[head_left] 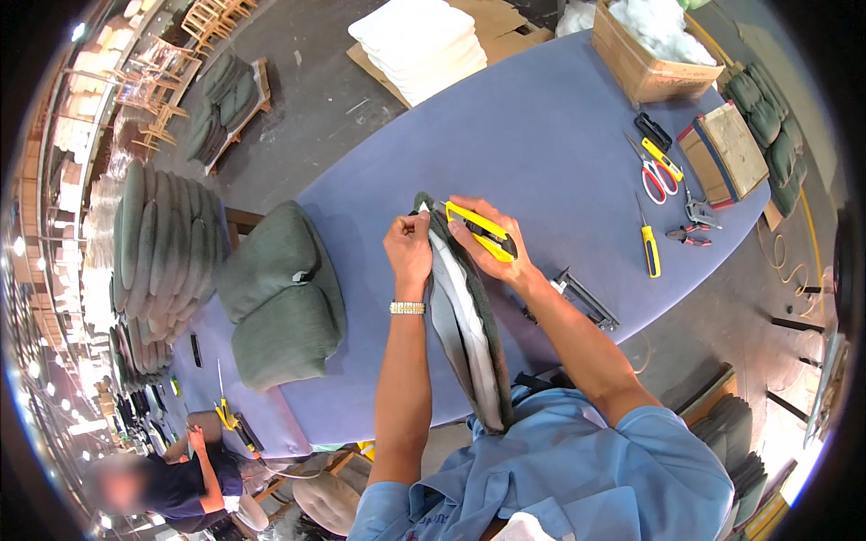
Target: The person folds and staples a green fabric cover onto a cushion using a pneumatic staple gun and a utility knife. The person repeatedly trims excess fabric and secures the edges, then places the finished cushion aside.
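Head view, frame centre: on the blue fabric-covered table (541,135), a grey cushion cover with white padding (465,316), pinched by the left hand (409,248); the right hand (487,236), gripping a yellow utility knife (483,231), risks nicking nearby fingers.

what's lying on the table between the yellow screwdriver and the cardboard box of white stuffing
In the head view, red-handled scissors and a yellow utility knife lie between the yellow screwdriver and the cardboard box, with a small black object nearer the box.
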Tool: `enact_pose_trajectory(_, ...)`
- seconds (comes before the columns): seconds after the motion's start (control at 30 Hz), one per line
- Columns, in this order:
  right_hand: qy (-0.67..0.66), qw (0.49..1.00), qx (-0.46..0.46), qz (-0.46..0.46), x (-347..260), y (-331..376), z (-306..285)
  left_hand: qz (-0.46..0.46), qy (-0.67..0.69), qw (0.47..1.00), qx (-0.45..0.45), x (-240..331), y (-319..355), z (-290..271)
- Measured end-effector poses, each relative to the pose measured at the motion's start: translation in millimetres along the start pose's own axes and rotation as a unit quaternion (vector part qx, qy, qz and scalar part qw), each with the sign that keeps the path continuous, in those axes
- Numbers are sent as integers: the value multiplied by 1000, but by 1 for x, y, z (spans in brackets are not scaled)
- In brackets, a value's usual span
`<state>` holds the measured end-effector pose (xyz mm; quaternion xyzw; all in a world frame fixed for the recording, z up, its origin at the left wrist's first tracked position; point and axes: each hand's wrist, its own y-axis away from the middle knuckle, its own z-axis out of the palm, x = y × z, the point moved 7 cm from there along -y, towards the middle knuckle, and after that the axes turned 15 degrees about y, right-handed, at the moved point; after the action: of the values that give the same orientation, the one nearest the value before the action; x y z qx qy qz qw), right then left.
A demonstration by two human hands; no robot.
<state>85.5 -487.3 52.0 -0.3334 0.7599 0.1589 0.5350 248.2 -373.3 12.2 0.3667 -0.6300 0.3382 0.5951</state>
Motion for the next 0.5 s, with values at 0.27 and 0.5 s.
enact_pose_trajectory(0.27, 12, 997, 10, -79, -3, -13, -3, 11, -8, 1000, 0, 8, -7, 10)
enact_pose_trajectory(0.5, 32, 995, 7, -90, 0, -14, 0, 40, -17, 999, 12, 6, -7, 10)
